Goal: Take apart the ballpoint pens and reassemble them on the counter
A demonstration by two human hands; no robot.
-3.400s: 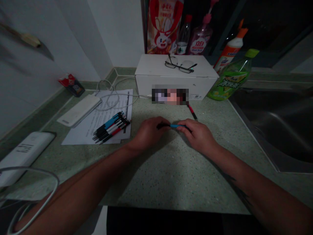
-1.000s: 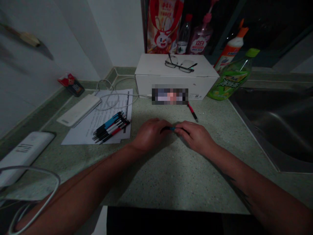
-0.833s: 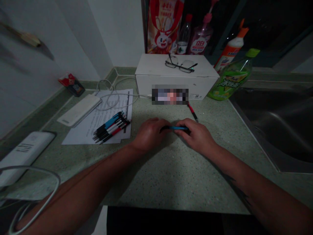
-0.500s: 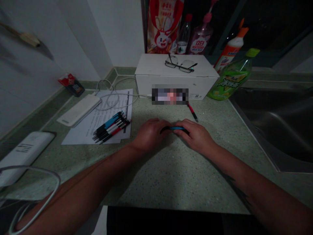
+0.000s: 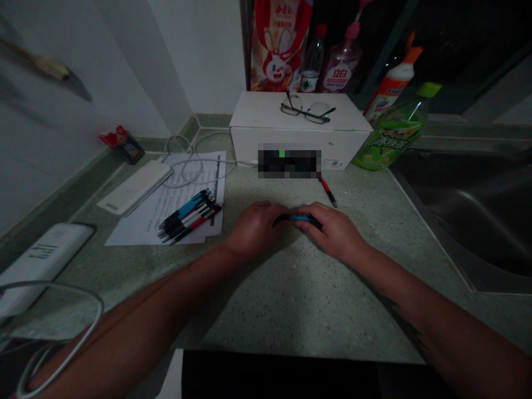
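Blue pen [image 5: 301, 218], slightly shifted, bridges left hand [image 5: 256, 225] and right hand [image 5: 338, 226].

A: Classification of premises?
B: Kitchen, judging by the fittings. A metal sink [image 5: 477, 221] is set into the speckled green countertop [image 5: 291, 299] at right.
A: Supporting evidence?
B: At far right, a green-capped bottle [image 5: 393, 133] and an orange-capped bottle [image 5: 388, 86], both resembling cleaning products. Far centre, a pink pump bottle [image 5: 341, 61].
A: Domestic or commercial?
B: Cannot be determined from the fittings visible.
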